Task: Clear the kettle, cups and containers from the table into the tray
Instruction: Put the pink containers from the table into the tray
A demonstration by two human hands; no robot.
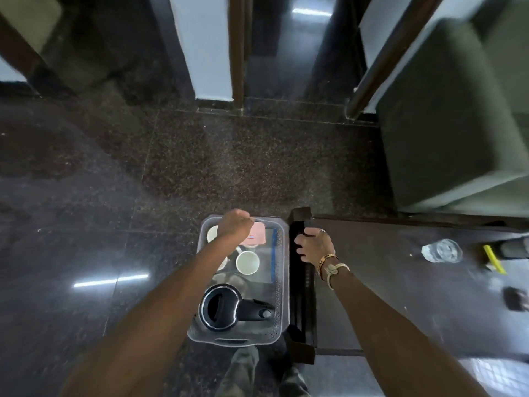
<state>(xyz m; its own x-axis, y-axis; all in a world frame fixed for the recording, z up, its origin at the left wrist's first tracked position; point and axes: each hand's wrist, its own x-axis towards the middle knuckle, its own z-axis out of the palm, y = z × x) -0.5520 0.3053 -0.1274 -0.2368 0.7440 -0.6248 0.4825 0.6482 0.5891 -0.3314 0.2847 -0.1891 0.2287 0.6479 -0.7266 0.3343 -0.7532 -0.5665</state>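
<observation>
Presently the left hand (236,223) is closed on the far rim of the tray (282,285); the right hand (315,247) grips the bench (400,282) edge; the kettle (221,308) sits beneath the left forearm.

Kettle (221,308) and cups (247,262) sit in the tray (282,282) (left of the table (400,282)).
</observation>
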